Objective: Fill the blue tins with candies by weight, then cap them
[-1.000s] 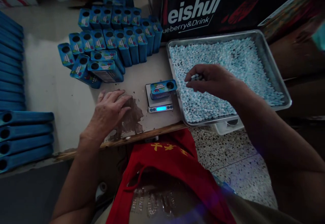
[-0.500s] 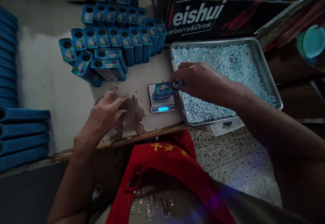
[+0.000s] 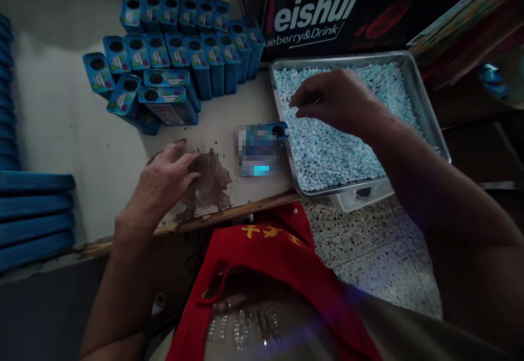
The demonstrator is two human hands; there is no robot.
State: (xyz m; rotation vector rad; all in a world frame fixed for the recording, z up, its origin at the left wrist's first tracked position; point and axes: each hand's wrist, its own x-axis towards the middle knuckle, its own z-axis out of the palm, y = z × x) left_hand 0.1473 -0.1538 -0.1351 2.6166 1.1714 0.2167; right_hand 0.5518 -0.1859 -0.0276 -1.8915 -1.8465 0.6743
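Note:
My left hand (image 3: 166, 178) rests on the table beside a bare brown patch, fingers spread and holding nothing. Above the left part of a metal tray (image 3: 428, 110) hangs my right hand (image 3: 335, 99). Its fingers are bent with the tips close together; whatever they hold, if anything, cannot be made out. White and pale blue candies (image 3: 331, 159) fill the tray. Left of it, a small digital scale (image 3: 245, 170) with a lit display carries a blue candy tin (image 3: 268, 131) lying down, its round opening towards the tray. The scale is partly blurred out.
Several blue tins (image 3: 198, 61) stand in rows on the table (image 3: 73, 126), round holes upward. More blue containers (image 3: 36, 208) are stacked at the left edge. A black printed carton (image 3: 311, 20) stands behind the tray. Below the tray is a clear plastic box (image 3: 360, 200).
My right hand has let go of the tin's end and moved up and right over the candies. The tin stays on the scale. My left hand keeps its place; the view has shifted slightly.

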